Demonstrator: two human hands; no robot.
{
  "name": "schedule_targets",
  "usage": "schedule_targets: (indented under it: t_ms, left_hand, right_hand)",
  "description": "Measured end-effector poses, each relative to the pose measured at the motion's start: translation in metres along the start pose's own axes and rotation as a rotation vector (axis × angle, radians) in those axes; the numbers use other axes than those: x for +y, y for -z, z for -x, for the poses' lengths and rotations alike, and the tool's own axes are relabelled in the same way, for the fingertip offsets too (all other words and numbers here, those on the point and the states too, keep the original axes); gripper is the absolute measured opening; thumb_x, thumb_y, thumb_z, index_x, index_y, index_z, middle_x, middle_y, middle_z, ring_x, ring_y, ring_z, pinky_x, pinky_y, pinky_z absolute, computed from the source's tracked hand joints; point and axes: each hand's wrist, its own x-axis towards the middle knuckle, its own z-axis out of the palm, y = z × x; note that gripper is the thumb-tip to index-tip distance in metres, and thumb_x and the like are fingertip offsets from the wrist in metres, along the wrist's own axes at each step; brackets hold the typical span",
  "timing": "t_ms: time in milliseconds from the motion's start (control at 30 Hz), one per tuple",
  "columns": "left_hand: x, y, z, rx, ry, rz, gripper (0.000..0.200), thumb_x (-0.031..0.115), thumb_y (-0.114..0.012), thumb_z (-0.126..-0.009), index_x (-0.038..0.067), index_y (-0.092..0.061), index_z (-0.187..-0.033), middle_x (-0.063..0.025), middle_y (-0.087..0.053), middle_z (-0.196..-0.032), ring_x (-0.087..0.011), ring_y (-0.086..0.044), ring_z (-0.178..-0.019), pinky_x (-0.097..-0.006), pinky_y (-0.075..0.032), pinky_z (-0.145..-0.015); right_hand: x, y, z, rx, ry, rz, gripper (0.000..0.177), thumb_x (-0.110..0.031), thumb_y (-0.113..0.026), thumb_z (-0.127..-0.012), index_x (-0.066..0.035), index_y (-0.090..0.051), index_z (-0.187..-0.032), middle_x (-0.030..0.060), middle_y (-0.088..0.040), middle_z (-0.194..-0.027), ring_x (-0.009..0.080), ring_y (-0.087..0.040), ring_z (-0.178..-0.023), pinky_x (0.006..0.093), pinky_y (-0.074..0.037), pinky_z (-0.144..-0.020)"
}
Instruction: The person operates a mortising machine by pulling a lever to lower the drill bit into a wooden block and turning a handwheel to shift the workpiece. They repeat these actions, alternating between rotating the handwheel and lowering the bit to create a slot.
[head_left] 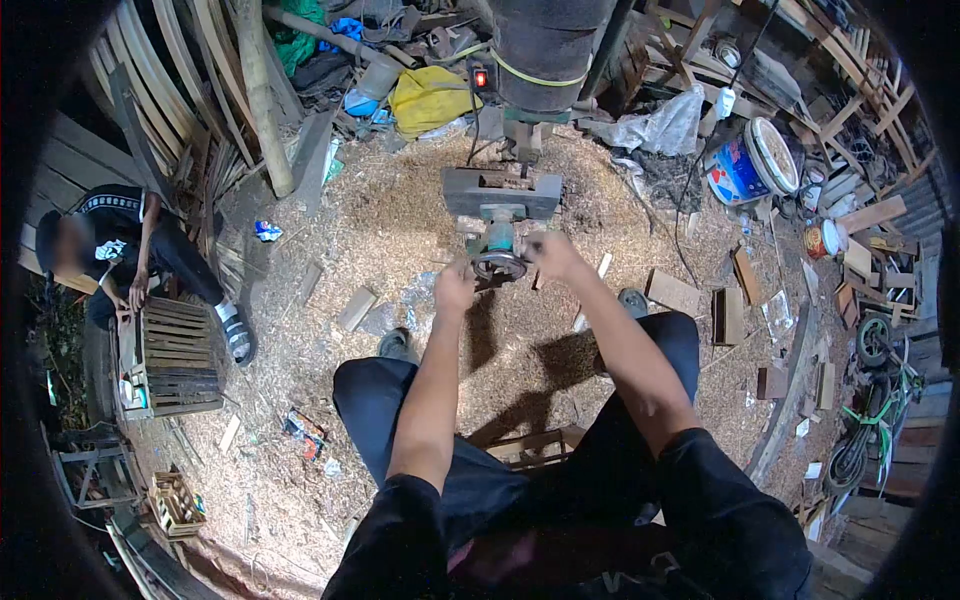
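Note:
A round metal handwheel (499, 266) faces me at the near end of a machine with a greenish body (500, 236). My left hand (456, 287) is closed at the wheel's left rim, its fingers curled against it. On the other side, my right hand (556, 257) is closed beside the right rim, next to the green body. Its fingertips meet a small dark part that I cannot make out. Beyond the wheel lies a wide dark metal block (502, 194) with a slot in its top.
Wood shavings (400, 240) cover the ground. A person (140, 240) sits at left beside a slatted wooden crate (180, 345). Wood blocks (674, 292), a paint bucket (752, 162) and a small bicycle (870, 420) are at right. A dark cylinder (545, 50) stands behind the machine.

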Motion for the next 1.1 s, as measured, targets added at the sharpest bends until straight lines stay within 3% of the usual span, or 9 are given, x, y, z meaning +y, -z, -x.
schedule_targets:
  t_ms: [100,300,467,533,633,733,767,967,1100]
  left_hand:
    - [0.048,0.03,-0.031,0.115,-0.197,0.264,0.032,0.013,-0.062,-0.088,0.0,-0.065,-0.117,-0.0221,-0.067,-0.11,-0.0366,-0.066,-0.102,-0.0417,-0.051,-0.091]
    - [0.205,0.14,-0.085,0.296,-0.585,0.234,0.044,0.013,-0.062,-0.089,0.0,-0.054,-0.13,-0.0236,-0.057,-0.129,-0.0345,-0.053,-0.124,-0.039,-0.041,-0.104]
    - [0.323,0.199,-0.105,0.459,-0.944,0.23,0.06,0.014,-0.062,-0.088,0.005,-0.041,-0.144,-0.0261,-0.041,-0.146,-0.0381,-0.04,-0.137,-0.0418,-0.034,-0.111]
    - [0.343,0.198,-0.12,0.449,-0.982,0.123,0.062,0.016,-0.063,-0.087,0.008,-0.041,-0.145,-0.0266,-0.036,-0.149,-0.0393,-0.036,-0.139,-0.0433,-0.032,-0.112]
    - [0.352,0.189,-0.137,0.386,-0.944,-0.026,0.065,0.024,-0.064,-0.086,0.012,-0.04,-0.146,-0.026,-0.029,-0.153,-0.0422,-0.031,-0.14,-0.0444,-0.031,-0.113]
    - [0.347,0.191,-0.133,0.348,-0.945,-0.016,0.068,0.026,-0.064,-0.086,0.015,-0.037,-0.147,-0.0234,-0.026,-0.155,-0.0424,-0.029,-0.141,-0.048,-0.03,-0.113]
    - [0.347,0.19,-0.129,0.335,-0.932,0.005,0.072,0.025,-0.064,-0.086,0.018,-0.032,-0.15,-0.0192,-0.023,-0.158,-0.0402,-0.028,-0.143,-0.0573,-0.028,-0.112]
    - [0.346,0.189,-0.12,0.308,-0.847,-0.06,0.078,0.025,-0.066,-0.084,0.022,-0.028,-0.152,-0.0147,-0.017,-0.16,-0.0372,-0.025,-0.144,-0.0681,-0.024,-0.108]
    - [0.34,0.182,-0.109,0.294,-0.811,-0.04,0.079,0.024,-0.066,-0.084,0.017,-0.027,-0.152,-0.0199,-0.018,-0.159,-0.0382,-0.027,-0.144,-0.0587,-0.028,-0.111]
  right_hand:
    - [-0.033,0.06,-0.016,0.293,-0.185,-0.099,0.03,-0.029,-0.06,-0.09,0.0,-0.069,-0.09,0.0238,-0.067,-0.083,0.0402,-0.067,-0.081,0.0443,-0.051,-0.074]
    - [-0.079,0.204,-0.092,1.066,0.175,-0.301,0.046,-0.025,-0.067,-0.088,0.006,-0.051,-0.118,0.0205,-0.064,-0.105,0.0283,-0.064,-0.096,0.0385,-0.05,-0.087]
    - [-0.128,0.312,-0.145,0.921,0.404,-0.371,0.088,-0.026,-0.071,-0.077,0.009,-0.023,-0.143,0.0299,-0.048,-0.131,0.0377,-0.049,-0.123,0.0388,-0.036,-0.108]
    - [-0.155,0.332,-0.146,1.059,0.289,-0.195,0.062,-0.031,-0.063,-0.083,0.007,-0.044,-0.128,0.0228,-0.06,-0.113,0.0306,-0.058,-0.106,0.037,-0.044,-0.097]
    - [-0.166,0.36,-0.159,0.869,0.425,-0.53,0.05,-0.052,-0.055,-0.094,-0.002,-0.063,-0.098,0.0094,-0.061,-0.088,0.0199,-0.057,-0.086,0.035,-0.044,-0.078]
    - [-0.194,0.359,-0.12,0.757,0.166,-0.532,0.07,-0.066,-0.052,-0.09,-0.002,-0.058,-0.117,0.012,-0.059,-0.106,0.0235,-0.052,-0.101,0.0366,-0.041,-0.09]
    - [-0.174,0.354,-0.156,1.083,0.157,-0.413,0.079,-0.077,-0.043,-0.087,-0.002,-0.062,-0.105,0.0107,-0.06,-0.096,0.0218,-0.053,-0.095,0.0351,-0.041,-0.088]
    - [-0.199,0.337,-0.117,0.882,0.083,-0.655,0.074,-0.077,-0.037,-0.089,-0.008,-0.058,-0.071,0.0023,-0.05,-0.062,0.0151,-0.048,-0.062,0.0301,-0.04,-0.064]
    - [-0.198,0.313,-0.081,0.835,0.116,-0.813,0.07,-0.072,-0.041,-0.091,-0.008,-0.055,-0.066,0.0019,-0.048,-0.055,0.0139,-0.047,-0.054,0.0299,-0.038,-0.057]
